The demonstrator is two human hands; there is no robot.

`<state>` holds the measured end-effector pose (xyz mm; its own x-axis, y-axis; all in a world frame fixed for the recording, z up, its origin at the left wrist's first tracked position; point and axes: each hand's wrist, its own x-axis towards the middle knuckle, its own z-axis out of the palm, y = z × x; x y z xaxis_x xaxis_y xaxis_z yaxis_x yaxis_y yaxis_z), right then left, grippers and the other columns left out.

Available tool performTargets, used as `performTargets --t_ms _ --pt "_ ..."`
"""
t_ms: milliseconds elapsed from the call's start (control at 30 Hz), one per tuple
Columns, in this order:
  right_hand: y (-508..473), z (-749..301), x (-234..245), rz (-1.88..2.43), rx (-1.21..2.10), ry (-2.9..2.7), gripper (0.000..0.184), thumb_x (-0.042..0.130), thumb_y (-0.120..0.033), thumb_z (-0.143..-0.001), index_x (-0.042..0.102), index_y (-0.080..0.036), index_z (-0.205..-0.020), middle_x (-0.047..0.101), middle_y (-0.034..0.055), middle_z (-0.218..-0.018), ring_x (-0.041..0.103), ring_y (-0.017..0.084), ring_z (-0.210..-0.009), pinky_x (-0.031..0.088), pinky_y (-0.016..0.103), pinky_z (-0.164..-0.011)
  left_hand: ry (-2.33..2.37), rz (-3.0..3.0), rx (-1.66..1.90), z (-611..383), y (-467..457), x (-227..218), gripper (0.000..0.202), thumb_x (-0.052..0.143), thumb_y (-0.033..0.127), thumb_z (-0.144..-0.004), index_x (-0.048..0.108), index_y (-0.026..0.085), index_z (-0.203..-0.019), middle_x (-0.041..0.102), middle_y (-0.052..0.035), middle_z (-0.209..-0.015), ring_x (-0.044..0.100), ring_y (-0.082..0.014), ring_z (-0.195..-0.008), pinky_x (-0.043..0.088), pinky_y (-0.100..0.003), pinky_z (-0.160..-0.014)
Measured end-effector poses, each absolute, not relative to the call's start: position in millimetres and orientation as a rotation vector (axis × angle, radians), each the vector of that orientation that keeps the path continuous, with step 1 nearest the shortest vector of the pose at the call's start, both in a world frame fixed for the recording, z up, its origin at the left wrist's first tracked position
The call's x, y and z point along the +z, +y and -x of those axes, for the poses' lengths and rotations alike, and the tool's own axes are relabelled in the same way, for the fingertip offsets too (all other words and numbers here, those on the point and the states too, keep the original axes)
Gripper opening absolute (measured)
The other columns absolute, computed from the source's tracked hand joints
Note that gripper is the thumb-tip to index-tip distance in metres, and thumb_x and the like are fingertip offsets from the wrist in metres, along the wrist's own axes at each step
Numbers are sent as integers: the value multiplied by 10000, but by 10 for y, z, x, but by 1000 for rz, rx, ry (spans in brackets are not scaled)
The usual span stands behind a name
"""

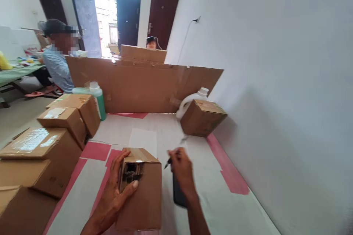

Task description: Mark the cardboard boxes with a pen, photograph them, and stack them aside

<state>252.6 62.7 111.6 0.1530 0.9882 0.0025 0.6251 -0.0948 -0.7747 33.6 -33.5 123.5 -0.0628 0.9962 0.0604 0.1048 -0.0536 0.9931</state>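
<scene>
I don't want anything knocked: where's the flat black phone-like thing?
In the head view, the phone-like thing lies on the table, right of the cardboard box the left hand holds, partly hidden by the right hand.

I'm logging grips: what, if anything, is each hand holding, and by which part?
The left hand holds the cardboard box by its left side; the right hand holds a pen-like tool around its middle.

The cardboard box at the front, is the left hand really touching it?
Touching. The head view shows the left hand against the cardboard box, its thumb across the near face and its fingers along the left side.
</scene>
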Motion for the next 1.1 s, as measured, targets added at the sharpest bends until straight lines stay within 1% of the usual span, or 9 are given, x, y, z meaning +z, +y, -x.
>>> performTargets --t_ms 133,267,433,500,600,767,933,1000,1100 --pt "711 -2390 476 2122 766 -1740 83 551 -254 -920 574 -175 -914 754 177 -953 724 288 -884 491 329 -711 1366 -1268 1265 -370 -345 1285 719 641 564 -885 350 364 -1511 308 -57 -1632 269 -369 -1521 215 -580 -1253" --pt "665 -2210 284 2286 769 -1804 204 490 -207 -959 596 -110 -1103 736 244 -1080 725 341 -1012 513 376 -774 1387 -1252 1249 -400 -381 1384 709 635 585 -878 375 362 -1499 323 -49 -1626 282 -366 -1517 240 -568 -1250" --pt "474 -2445 415 2350 619 -1751 356 454 -401 -1014 558 -136 -1227 651 213 -1265 675 319 -1117 508 381 -869 1398 -1251 1233 -391 -385 1406 708 625 583 -888 355 372 -1507 292 -42 -1644 262 -356 -1530 227 -557 -1256" --pt "349 -2649 436 2438 541 -1646 457 504 -485 -979 543 -112 -1241 591 259 -1317 608 380 -1206 496 451 -915 1396 -1233 1220 -380 -381 1395 724 627 588 -884 342 375 -1515 296 -45 -1643 294 -364 -1514 237 -561 -1252" --pt "202 -2932 389 2552 544 -1502 530 702 -461 -835 576 -66 -1166 592 310 -1260 555 479 -1228 487 549 -905 1390 -1224 1230 -377 -378 1391 728 643 590 -871 363 366 -1505 301 -47 -1642 282 -366 -1518 234 -561 -1252" --pt "230 -3125 244 2459 697 -1356 623 797 -463 -693 598 -48 -1113 654 308 -1175 649 438 -1116 523 454 -834 1359 -1205 1236 -377 -378 1384 751 650 576 -874 347 352 -1524 322 -69 -1624 316 -373 -1496 263 -569 -1237" --pt "231 -3048 165 2192 960 -1246 356 690 -456 -733 662 -156 -922 764 138 -881 743 344 -892 561 392 -741 1300 -1252 1251 -333 -383 1310 732 650 530 -897 321 357 -1528 276 -68 -1646 309 -358 -1500 252 -562 -1238" --pt "96 -3002 185 1990 1141 -1150 453 642 -533 -770 671 -140 -994 774 112 -893 755 322 -892 588 391 -752 1279 -1290 1242 -314 -387 1287 737 645 511 -908 297 355 -1538 283 -82 -1641 345 -352 -1482 248 -566 -1238" --pt "-206 -3029 302 1504 1508 -696 632 773 -557 -704 659 -134 -1160 775 130 -1056 753 334 -985 612 442 -837 1284 -1364 1246 -300 -381 1272 705 645 475 -919 312 365 -1531 286 -73 -1636 295 -339 -1510 226 -550 -1250"
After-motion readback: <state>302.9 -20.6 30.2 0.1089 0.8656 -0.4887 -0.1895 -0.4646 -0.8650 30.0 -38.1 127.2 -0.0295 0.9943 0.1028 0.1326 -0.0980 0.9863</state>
